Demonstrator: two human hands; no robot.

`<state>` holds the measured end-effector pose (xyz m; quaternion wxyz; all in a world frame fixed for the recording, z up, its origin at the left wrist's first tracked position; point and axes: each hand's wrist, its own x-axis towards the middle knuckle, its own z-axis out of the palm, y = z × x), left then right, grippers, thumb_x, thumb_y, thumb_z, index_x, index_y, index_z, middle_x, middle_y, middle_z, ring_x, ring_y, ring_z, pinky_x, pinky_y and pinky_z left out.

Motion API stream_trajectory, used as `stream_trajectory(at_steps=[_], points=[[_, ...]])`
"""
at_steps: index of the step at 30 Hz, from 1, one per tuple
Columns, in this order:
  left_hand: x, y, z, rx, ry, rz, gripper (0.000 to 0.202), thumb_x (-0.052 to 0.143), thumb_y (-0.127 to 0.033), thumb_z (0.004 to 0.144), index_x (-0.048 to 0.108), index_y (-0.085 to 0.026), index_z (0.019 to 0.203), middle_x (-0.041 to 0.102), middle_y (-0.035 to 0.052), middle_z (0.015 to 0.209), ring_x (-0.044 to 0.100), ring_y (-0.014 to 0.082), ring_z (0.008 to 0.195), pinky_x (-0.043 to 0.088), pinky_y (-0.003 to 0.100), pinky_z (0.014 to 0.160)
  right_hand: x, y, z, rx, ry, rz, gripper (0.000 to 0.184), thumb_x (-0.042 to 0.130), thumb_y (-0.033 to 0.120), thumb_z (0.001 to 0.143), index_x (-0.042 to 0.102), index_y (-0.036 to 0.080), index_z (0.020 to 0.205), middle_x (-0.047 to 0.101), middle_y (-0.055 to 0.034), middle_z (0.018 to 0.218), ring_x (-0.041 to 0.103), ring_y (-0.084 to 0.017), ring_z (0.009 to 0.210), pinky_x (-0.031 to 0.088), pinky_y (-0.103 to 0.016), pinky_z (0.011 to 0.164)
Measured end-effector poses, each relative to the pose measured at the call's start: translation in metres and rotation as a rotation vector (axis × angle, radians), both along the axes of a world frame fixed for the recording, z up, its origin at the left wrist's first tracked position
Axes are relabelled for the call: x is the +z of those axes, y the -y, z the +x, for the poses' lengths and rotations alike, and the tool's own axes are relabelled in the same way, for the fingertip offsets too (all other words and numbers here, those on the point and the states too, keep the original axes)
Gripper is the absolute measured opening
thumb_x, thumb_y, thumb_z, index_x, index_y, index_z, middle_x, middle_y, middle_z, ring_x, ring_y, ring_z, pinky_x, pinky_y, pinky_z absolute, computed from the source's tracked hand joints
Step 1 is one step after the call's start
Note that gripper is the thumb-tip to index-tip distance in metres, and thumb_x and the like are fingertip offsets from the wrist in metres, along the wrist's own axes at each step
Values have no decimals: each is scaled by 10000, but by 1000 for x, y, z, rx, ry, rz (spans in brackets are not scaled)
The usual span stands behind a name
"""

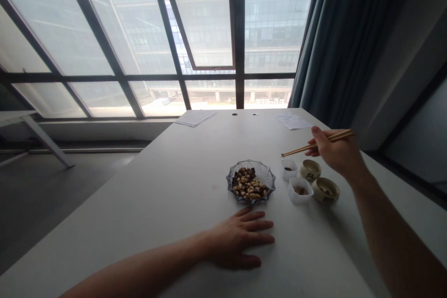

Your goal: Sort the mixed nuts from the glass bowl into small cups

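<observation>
Holding two slim light-wood chopsticks nearly parallel, the right hand has its fingers clamped around them.

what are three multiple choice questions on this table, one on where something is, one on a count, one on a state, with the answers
1. Where is the left hand?
A. Flat on the table in front of the glass dish
B. Inside the glass dish
C. Holding the chopsticks

2. How many white square cups stand beside the dish?
A. One
B. Two
C. Four

3. What state are the chopsticks in?
A. Lying on the table
B. Held up in the right hand
C. Resting in the glass dish

1: A, the fingers spread on the tabletop just short of the dish.
2: B, two show to the dish's right.
3: B, the right hand grips them above the table.
</observation>
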<state>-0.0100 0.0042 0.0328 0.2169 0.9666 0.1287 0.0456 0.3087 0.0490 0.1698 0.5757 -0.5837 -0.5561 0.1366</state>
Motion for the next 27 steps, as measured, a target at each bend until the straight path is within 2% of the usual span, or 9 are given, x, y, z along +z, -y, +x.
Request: stream_trajectory(at_steps=[4,10,13,18,21,23,27], points=[[0,0,0,8,8,-5,615,585,-520,983,476,-308,1550,392,41,1649,301,357,1544,170,543,1279,0,-4,14,-24,31,-27,533,697,659,869,718,160,683,729,-102,588,733,-237,478,602,-267,402],[1,0,-1,3,-6,-6,615,568,-526,991,473,-298,1554,368,38,1661,270,346,1558,167,541,1280,-8,-10,17,83,100,-165,459,780,610,818,734,170,696,752,-101,626,764,-264,554,622,-274,453],[1,1,-1,9,3,-17,613,576,-520,990,474,-303,1555,375,35,1657,276,343,1556,161,540,1282,-10,-8,7,134,106,-126,471,743,619,850,729,170,709,753,-93,636,767,-258,573,603,-262,454],[0,1,-1,9,13,-16,615,589,-518,984,478,-309,1552,388,38,1651,288,348,1551,160,541,1282,-18,-3,-26,343,136,-109,470,688,606,905,715,174,721,756,-78,652,762,-231,601,564,-246,493],[-1,1,-1,12,13,-7,616,585,-527,985,474,-312,1552,388,33,1652,292,347,1549,163,541,1282,-30,-3,-46,443,162,-136,466,688,598,908,690,182,698,751,-69,650,758,-231,628,555,-260,538],[-1,1,-1,11,14,-4,615,581,-530,987,474,-311,1552,389,35,1651,294,349,1549,166,544,1280,-40,-4,-55,461,166,-135,455,678,585,922,692,185,706,750,-66,654,752,-229,638,545,-270,557],[-1,1,-1,5,14,-7,606,577,-522,990,477,-311,1549,393,40,1649,295,356,1547,165,556,1277,-59,0,-60,506,176,-75,404,652,527,961,727,188,756,748,-63,698,727,-221,664,529,-295,600]])
